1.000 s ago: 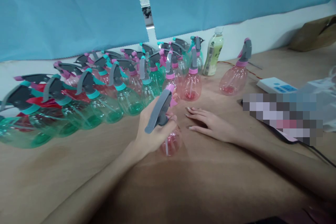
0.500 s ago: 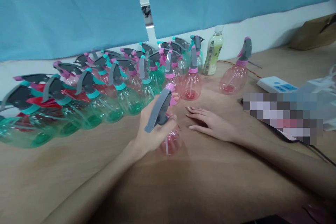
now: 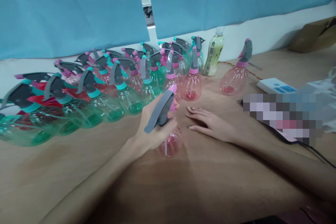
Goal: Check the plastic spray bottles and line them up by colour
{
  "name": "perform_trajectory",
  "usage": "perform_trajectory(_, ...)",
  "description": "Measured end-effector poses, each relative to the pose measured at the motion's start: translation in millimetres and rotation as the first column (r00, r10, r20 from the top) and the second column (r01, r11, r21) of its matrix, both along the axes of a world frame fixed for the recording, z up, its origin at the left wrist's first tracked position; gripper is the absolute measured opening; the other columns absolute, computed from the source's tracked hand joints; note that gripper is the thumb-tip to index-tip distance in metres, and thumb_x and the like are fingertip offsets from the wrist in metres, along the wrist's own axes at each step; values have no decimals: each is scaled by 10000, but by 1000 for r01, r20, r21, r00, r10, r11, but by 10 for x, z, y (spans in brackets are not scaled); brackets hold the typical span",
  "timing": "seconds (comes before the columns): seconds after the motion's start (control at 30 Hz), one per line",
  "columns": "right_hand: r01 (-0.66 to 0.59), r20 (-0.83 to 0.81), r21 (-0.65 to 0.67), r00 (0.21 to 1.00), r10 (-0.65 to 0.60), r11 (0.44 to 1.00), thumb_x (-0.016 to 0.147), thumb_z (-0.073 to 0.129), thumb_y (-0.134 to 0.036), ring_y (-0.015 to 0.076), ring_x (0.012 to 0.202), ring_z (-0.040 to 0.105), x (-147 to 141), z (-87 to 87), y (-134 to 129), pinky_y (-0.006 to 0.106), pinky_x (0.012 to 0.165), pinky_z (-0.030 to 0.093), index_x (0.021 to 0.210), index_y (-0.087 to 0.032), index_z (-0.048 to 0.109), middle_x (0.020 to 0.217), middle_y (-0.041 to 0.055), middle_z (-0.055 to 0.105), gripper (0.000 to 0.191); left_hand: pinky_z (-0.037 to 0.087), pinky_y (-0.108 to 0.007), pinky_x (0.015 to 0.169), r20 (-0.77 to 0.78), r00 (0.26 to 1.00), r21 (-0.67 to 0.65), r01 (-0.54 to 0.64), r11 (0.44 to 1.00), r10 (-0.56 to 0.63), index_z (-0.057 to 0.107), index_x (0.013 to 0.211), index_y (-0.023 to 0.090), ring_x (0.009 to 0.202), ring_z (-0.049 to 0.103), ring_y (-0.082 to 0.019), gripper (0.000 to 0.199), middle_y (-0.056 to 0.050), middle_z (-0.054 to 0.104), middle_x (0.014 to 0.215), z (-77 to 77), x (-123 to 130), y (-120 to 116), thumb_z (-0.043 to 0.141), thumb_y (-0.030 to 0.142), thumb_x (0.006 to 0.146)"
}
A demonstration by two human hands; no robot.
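My left hand [image 3: 153,126] is wrapped round the neck of a pink spray bottle [image 3: 172,143] with a grey and pink spray head, which stands on the table in front of me. Its trigger is partly hidden by my fingers. To the right of it, my right hand [image 3: 210,122] lies flat on the table with fingers spread, holding nothing. Beyond my left hand stand rows of spray bottles, green ones [image 3: 130,99] with turquoise collars and pink ones [image 3: 192,85] with pink collars. Another pink spray bottle [image 3: 233,79] stands apart, farther right.
A labelled drink bottle [image 3: 214,54] stands behind, near the wall. On the right are a white power strip [image 3: 275,85], thin wires, a blurred-out device with a cable, and clear plastic [image 3: 325,94]. A brown bag [image 3: 312,35] sits at the back right.
The spray head in my left hand has tilted slightly to the right. My right hand has stayed where it was.
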State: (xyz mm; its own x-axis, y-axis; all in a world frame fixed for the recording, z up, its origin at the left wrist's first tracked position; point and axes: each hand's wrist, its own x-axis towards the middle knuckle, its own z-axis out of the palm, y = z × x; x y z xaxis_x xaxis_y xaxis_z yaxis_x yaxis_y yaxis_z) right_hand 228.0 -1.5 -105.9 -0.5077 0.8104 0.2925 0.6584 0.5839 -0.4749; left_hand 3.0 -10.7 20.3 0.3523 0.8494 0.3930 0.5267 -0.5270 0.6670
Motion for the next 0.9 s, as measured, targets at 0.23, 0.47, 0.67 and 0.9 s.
perform_trajectory(0.23, 5, 38, 2, 999, -5, 1000, 899, 452, -518, 251, 1345, 355, -6, 5, 2, 475, 1110, 292, 1344, -220, 483, 1467, 83, 380, 537, 425, -275, 554, 4, 997, 52, 75, 996, -75, 425, 690, 228, 552, 407, -128, 103, 28, 448, 629, 10, -8, 5, 469, 167, 621)
perform_trajectory(0.47, -1, 21, 11, 1000, 1, 1000, 899, 464, -504, 258, 1346, 349, -1, -1, 0, 491, 1107, 295, 1357, -243, 465, 1474, 66, 368, 527, 463, -289, 597, 30, 999, -18, 34, 999, -33, 474, 780, 239, 573, 457, -142, 134, 21, 503, 676, -54, -3, -11, 482, 207, 650)
perform_trajectory(0.67, 6, 38, 21, 999, -7, 1000, 902, 454, -507, 247, 1343, 358, -6, 0, -3, 490, 1103, 305, 1355, -252, 465, 1471, 62, 372, 519, 457, -289, 623, 52, 999, 31, 1, 1000, -2, 538, 985, 242, 568, 440, -122, 292, 17, 540, 771, -181, 16, -12, 503, 168, 704)
perform_trajectory(0.9, 7, 45, 27, 999, -8, 1000, 901, 441, -523, 245, 1343, 358, -4, -7, 1, 480, 1106, 301, 1341, -218, 485, 1464, 79, 381, 537, 486, -287, 697, 55, 998, 50, -21, 999, 19, 562, 1082, 246, 691, 574, -147, 368, 5, 620, 879, -204, 26, -15, 522, 170, 725)
